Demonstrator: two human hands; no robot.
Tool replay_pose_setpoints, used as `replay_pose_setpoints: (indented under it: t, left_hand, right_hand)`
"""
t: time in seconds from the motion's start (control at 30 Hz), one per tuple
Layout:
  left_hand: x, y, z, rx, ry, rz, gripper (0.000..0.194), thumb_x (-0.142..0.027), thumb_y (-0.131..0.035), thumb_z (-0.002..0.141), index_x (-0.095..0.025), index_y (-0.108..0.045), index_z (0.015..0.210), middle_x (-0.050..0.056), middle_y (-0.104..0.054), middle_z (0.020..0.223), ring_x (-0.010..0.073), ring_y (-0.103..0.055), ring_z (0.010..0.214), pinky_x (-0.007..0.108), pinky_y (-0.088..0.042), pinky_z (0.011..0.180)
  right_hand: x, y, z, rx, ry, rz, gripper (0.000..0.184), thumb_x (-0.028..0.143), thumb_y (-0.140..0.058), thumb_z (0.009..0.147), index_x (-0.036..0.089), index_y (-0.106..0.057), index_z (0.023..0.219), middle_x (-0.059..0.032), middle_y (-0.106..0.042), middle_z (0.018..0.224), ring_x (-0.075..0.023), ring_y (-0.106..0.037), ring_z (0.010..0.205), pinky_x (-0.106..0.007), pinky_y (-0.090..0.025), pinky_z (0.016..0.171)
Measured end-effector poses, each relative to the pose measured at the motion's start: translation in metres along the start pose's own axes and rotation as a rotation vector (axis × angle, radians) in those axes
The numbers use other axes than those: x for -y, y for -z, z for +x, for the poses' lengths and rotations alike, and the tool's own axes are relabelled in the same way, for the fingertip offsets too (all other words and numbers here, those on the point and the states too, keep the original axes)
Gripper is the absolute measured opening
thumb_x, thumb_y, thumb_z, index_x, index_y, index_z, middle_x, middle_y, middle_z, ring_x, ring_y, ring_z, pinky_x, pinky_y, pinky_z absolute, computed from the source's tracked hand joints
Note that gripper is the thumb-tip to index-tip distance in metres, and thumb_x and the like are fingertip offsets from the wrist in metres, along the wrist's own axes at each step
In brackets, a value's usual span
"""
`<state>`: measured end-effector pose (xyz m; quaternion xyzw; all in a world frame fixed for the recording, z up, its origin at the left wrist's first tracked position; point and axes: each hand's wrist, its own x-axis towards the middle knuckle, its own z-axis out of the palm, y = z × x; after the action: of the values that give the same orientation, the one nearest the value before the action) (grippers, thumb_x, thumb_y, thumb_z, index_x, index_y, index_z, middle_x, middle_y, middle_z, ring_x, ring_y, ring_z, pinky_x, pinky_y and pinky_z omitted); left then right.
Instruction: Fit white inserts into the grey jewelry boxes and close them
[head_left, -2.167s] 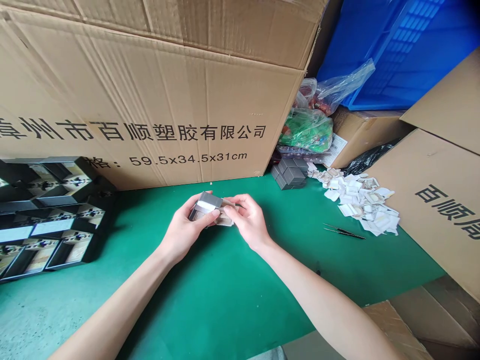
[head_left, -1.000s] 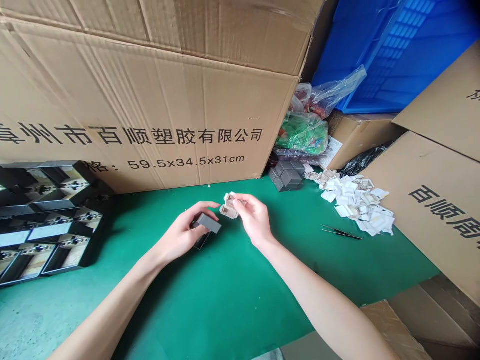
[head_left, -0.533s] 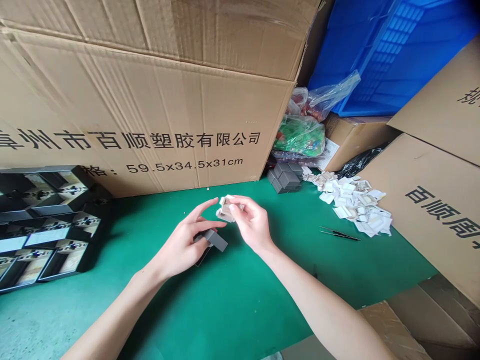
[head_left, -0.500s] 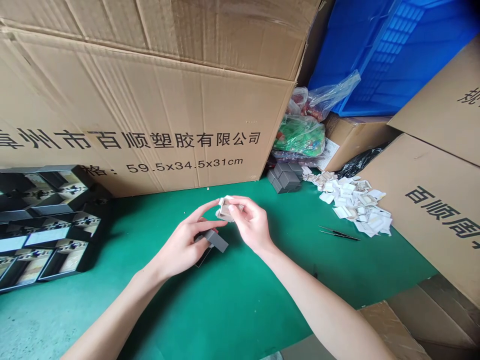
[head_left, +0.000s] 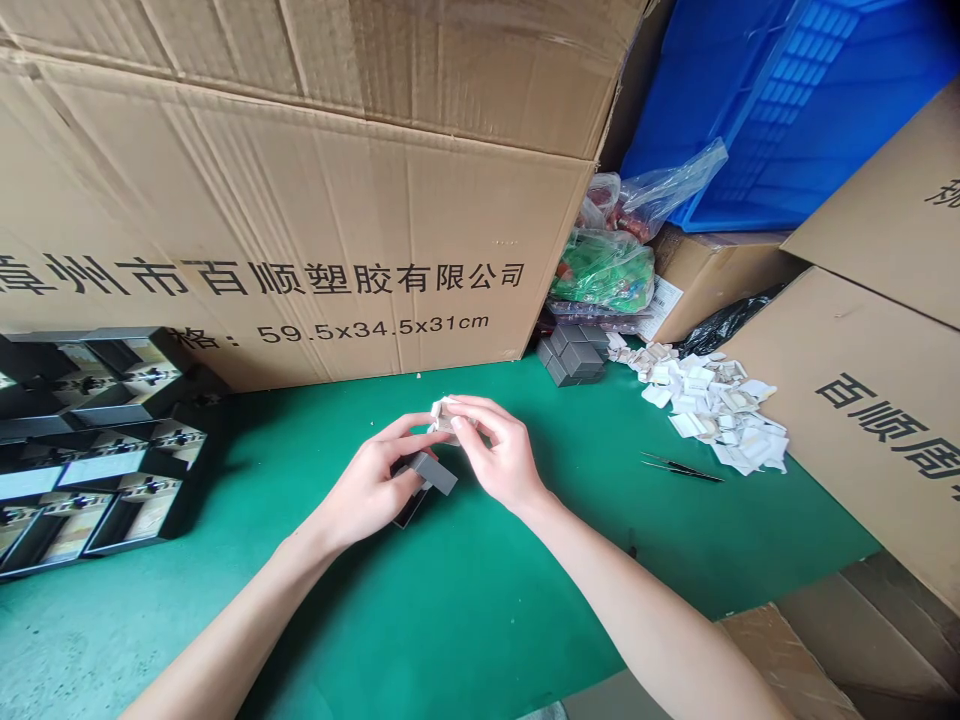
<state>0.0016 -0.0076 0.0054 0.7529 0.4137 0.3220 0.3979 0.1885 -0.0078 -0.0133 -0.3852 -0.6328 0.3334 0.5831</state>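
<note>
Hands are working close together over the green tabletop (head_left: pixel 450 610), approx. mid-view. R hand (head_left: pixel 504 450) is pinching the pale insert (head_left: pixel 447 411) betw. thumb and fingers; part of it is showing at the fingertips, the rest is hiding behind them. L hand (head_left: pixel 382 470) is gripping the small grey box (head_left: pixel 435 474), thumb on it, while its upper fingers are extending to the insert, prob. touching it; exact contact isn't showing. Box is tilting just below the insert, seemingly apart from it, w/ a darker part poking out under the thumb; whether it's resting on the tabletop, can't tell.

Step in hand, judging by this: both hands are handling the insert outside the box, L fingers seemingly steadying or shaping its edge. Next move is prob. calling for a firm R pinch, a light L touch so the thin-looking piece isn't bending, and a secure L hold so the box isn't slipping while those fingers are busy.

Off to the R, tweezers (head_left: pixel 697 472) are lying near the pile of white pieces (head_left: pixel 720 400); grey blocks (head_left: pixel 574 355) are sitting stacked by the big carton (head_left: pixel 337 200). Far L, open dark cases (head_left: pixel 120 405) are standing in rows, well apart from both hands.
</note>
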Motion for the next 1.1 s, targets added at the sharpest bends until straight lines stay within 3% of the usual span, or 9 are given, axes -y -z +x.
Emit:
replay_pose_setpoints:
  t: [0.1, 0.2, 0.3, 0.43, 0.6, 0.8, 1.1]
  left_hand:
    - [0.001, 0.000, 0.000, -0.016, 0.017, -0.013, 0.052, -0.012, -0.054, 0.070, -0.029, -0.077, 0.113, 0.004, -0.057, 0.140, 0.0293, -0.068, 0.104, 0.035, -0.058, 0.083]
    - [0.000, 0.000, 0.001, -0.021, 0.022, -0.015, 0.047, -0.012, -0.053, 0.070, -0.028, -0.076, 0.108, 0.004, -0.059, 0.138, 0.0293, -0.066, 0.108, 0.034, -0.057, 0.084]
    - [0.001, 0.000, 0.000, -0.040, 0.050, -0.081, 0.037, -0.012, -0.053, 0.072, -0.024, -0.068, 0.104, 0.007, -0.066, 0.121, 0.0268, -0.067, 0.102, 0.036, -0.057, 0.080]
    - [0.002, 0.000, -0.001, -0.049, 0.084, -0.170, 0.029, -0.013, -0.052, 0.077, -0.022, -0.059, 0.103, 0.006, -0.067, 0.109, 0.0231, -0.066, 0.094, 0.037, -0.057, 0.076]
    - [-0.002, 0.000, 0.001, -0.081, 0.123, -0.261, 0.035, -0.013, -0.056, 0.074, -0.023, -0.054, 0.108, 0.008, -0.067, 0.116, 0.0229, -0.067, 0.093, 0.037, -0.056, 0.075]
    - [-0.006, 0.000, 0.002, -0.078, 0.128, -0.256, 0.064, -0.012, -0.055, 0.070, -0.023, -0.054, 0.134, 0.009, -0.064, 0.133, 0.0243, -0.067, 0.101, 0.039, -0.056, 0.084]
    - [-0.004, 0.004, 0.001, -0.044, 0.164, -0.196, 0.062, -0.017, -0.050, 0.075, -0.023, -0.058, 0.136, 0.006, -0.069, 0.126, 0.0254, -0.066, 0.098, 0.037, -0.055, 0.079]
  right_hand:
    - [-0.001, 0.001, 0.000, 0.025, 0.065, -0.074, 0.023, 0.029, -0.058, 0.096, 0.027, -0.075, 0.110, -0.0059, -0.071, 0.120, -0.0219, -0.064, 0.118, -0.038, -0.051, 0.105]
    - [-0.004, 0.001, -0.001, 0.006, 0.077, -0.120, 0.024, 0.029, -0.060, 0.094, 0.025, -0.072, 0.115, -0.0058, -0.072, 0.119, -0.0211, -0.067, 0.113, -0.035, -0.054, 0.101]
    - [-0.007, 0.001, -0.001, -0.008, 0.058, -0.143, 0.031, 0.028, -0.061, 0.093, 0.024, -0.066, 0.124, -0.0048, -0.072, 0.119, -0.0201, -0.070, 0.109, -0.033, -0.057, 0.097]
    - [-0.009, 0.001, 0.000, -0.002, 0.138, -0.178, 0.021, 0.024, -0.060, 0.094, 0.024, -0.073, 0.110, -0.0051, -0.074, 0.115, -0.0209, -0.070, 0.110, -0.034, -0.057, 0.097]
    - [-0.009, 0.001, 0.001, -0.001, 0.176, -0.188, 0.022, 0.021, -0.058, 0.095, 0.023, -0.075, 0.108, -0.0064, -0.074, 0.115, -0.0207, -0.069, 0.111, -0.035, -0.056, 0.100]
    - [-0.010, 0.001, 0.001, -0.013, 0.155, -0.175, 0.021, 0.021, -0.059, 0.094, 0.024, -0.076, 0.106, -0.0056, -0.075, 0.114, -0.0205, -0.070, 0.109, -0.036, -0.056, 0.100]
    - [-0.013, 0.000, -0.001, -0.069, 0.050, -0.122, 0.019, 0.028, -0.059, 0.094, 0.023, -0.074, 0.104, -0.0053, -0.075, 0.110, -0.0211, -0.071, 0.103, -0.033, -0.059, 0.090]
